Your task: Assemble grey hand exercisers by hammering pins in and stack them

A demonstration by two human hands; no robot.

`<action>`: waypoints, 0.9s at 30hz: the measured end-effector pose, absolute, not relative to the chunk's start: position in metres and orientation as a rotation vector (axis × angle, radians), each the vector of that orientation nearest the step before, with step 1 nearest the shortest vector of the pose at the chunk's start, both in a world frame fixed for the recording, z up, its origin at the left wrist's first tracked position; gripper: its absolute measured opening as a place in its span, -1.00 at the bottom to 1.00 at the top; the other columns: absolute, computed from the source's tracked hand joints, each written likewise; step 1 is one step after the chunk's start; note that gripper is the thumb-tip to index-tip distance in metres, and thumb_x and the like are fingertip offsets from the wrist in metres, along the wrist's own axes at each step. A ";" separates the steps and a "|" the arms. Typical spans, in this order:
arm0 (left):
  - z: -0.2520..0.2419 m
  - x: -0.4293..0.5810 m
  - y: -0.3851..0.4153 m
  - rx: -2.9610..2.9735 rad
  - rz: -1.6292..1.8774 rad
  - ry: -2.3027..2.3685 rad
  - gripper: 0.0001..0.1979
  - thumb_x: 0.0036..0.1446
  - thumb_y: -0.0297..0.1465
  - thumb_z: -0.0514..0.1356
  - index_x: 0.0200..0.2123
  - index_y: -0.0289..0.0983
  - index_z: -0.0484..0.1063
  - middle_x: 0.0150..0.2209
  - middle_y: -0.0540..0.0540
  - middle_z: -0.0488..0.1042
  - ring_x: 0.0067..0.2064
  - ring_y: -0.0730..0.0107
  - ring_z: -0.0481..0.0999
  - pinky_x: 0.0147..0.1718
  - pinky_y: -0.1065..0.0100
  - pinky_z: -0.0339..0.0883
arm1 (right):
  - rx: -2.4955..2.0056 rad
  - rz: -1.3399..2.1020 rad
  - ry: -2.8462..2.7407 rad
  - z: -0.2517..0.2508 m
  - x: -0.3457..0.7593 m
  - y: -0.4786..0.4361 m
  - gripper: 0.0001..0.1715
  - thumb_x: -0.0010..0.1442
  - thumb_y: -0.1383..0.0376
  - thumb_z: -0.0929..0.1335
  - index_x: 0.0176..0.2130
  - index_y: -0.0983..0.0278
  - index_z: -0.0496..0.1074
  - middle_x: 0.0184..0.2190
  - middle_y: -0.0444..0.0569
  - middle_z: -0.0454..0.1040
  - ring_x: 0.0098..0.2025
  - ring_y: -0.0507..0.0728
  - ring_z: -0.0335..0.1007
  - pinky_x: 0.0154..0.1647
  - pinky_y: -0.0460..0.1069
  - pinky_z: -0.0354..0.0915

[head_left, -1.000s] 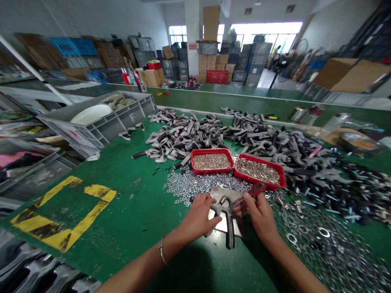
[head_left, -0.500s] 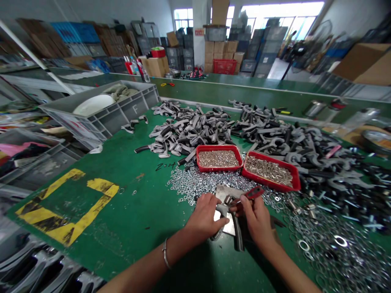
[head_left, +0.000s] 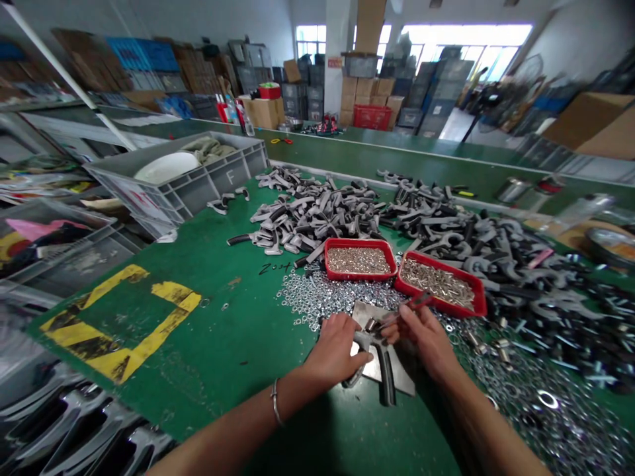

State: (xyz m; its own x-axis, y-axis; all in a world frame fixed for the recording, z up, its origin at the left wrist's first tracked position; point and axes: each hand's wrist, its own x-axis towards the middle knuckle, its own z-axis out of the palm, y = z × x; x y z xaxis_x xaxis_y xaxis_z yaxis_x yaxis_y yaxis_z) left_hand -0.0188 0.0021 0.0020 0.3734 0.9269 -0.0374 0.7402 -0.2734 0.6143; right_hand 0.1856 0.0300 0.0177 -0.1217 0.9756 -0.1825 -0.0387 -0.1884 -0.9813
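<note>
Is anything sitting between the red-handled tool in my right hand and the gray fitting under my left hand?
Nothing visible does. The tip of the red-handled tool in the right hand sits by the bolt head on the gray fitting, which the left hand holds on a steel plate.

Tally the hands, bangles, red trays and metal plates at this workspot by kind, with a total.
Hands: 2 (left hand, right hand)
Red trays: 2
Metal plate: 1
Bangle: 1
Total: 6
</note>
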 end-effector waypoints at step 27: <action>0.006 -0.013 -0.008 2.157 0.386 1.555 -0.55 0.09 -0.12 0.31 -0.07 -0.30 0.38 -0.05 -0.20 0.36 0.02 0.02 0.31 0.04 0.04 0.19 | -1.410 0.991 -1.491 0.036 0.216 0.020 -0.69 0.30 -0.01 0.28 -0.16 0.15 0.28 -0.36 -0.07 0.55 -0.34 0.18 0.53 -0.22 0.08 0.42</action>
